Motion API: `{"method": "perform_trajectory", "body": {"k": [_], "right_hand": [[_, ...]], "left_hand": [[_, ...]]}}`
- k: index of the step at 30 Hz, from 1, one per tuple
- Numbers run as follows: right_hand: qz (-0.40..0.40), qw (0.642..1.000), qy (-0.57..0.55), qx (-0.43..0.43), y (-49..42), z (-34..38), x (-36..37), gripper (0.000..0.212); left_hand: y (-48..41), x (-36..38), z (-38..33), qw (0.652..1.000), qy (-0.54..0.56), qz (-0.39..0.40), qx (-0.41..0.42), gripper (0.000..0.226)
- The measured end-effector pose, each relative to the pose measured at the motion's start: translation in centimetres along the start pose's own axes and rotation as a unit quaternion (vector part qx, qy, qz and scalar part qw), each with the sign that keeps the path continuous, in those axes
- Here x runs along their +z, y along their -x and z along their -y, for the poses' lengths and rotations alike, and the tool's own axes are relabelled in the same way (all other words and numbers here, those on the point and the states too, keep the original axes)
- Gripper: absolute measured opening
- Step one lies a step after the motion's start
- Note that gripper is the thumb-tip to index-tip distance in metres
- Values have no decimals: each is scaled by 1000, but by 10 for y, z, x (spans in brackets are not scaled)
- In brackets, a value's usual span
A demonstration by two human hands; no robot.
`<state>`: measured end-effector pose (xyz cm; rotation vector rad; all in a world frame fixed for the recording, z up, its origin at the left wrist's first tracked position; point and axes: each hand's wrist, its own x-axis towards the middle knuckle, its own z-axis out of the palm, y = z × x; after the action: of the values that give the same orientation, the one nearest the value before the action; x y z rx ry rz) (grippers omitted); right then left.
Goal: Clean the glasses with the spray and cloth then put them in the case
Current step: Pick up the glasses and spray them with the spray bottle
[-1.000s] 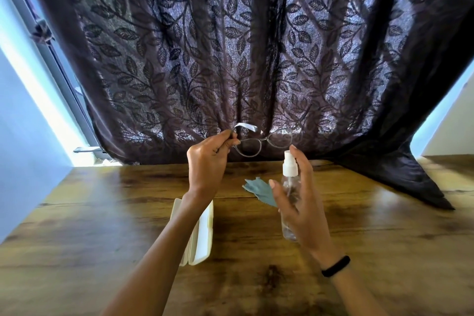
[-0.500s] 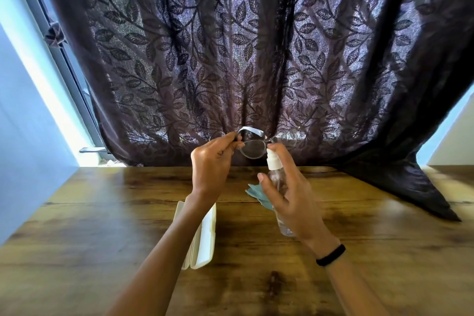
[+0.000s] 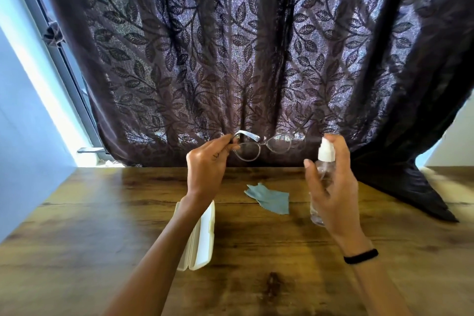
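Observation:
My left hand pinches the clear-framed glasses by their left corner and holds them up in front of the curtain. My right hand grips a clear spray bottle with a white nozzle, index finger on top, to the right of the glasses and apart from them. A blue-grey cloth lies crumpled on the wooden table below the glasses. The cream glasses case rests on the table under my left forearm, which hides part of it.
A dark leaf-patterned curtain hangs behind the table, and its hem drapes onto the table at the far right. A window frame and a pale wall stand at the left.
My right hand has drawn the spray bottle away to the right of the glasses, having been close against the right lens. The cloth beneath shows fully now.

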<state>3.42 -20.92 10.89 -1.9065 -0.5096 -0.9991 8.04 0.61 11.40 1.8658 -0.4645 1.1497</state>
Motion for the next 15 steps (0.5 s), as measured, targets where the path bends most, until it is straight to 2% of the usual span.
{"method": "perform_trajectory", "body": {"k": [4,8,10,15], "right_hand": [[-75,996,-42,20,6,-5,-4,55],[-74,995,-43,59,22,-21,-9,73],[-54,992,-37,106,35,-34,-10,72],[-41,978,-51,199,63,-57,-6,53]], "left_hand": [[-1,0,-2,1000,0,4,2,24],[1,-2,-3,1000,4,3,1,25],[1,-1,-3,1000,6,6,0,23],[6,-1,-2,1000,-15,18,-9,19]]}}
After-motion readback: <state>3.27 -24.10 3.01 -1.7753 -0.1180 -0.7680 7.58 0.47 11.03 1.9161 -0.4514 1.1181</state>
